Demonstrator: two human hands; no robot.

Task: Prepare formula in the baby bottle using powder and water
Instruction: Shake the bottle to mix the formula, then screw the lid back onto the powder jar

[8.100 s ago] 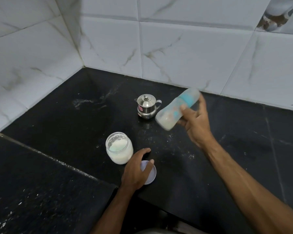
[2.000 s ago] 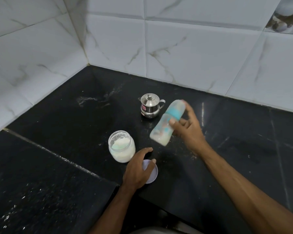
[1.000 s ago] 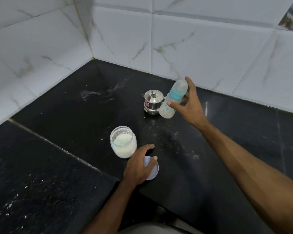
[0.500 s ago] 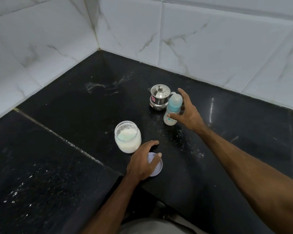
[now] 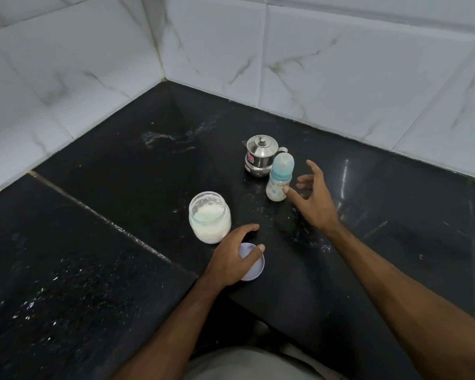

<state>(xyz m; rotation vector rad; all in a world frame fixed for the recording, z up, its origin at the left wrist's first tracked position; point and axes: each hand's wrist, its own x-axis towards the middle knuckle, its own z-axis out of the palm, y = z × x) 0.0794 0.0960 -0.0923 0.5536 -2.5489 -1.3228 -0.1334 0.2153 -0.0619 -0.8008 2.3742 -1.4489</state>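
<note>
clear baby bottle with teal collar (image 5: 279, 180) upright on black stone counter (image 5: 121, 187), beside small steel lidded pot (image 5: 260, 155) | right hand (image 5: 311, 200) released, fingers spread, thumb at bottle | left hand (image 5: 235, 260) resting on round lilac lid (image 5: 252, 266) beside open glass powder jar (image 5: 209, 216)

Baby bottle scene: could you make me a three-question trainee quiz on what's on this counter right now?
1. True or false: the right hand holds the baby bottle off the counter.
2. Which stands nearest the steel pot? A. powder jar B. baby bottle C. lid
3. Fill in: the left hand rests on the ___.

Key: 1 false, it stands upright, hand open beside it; 2 B; 3 lid.
</note>
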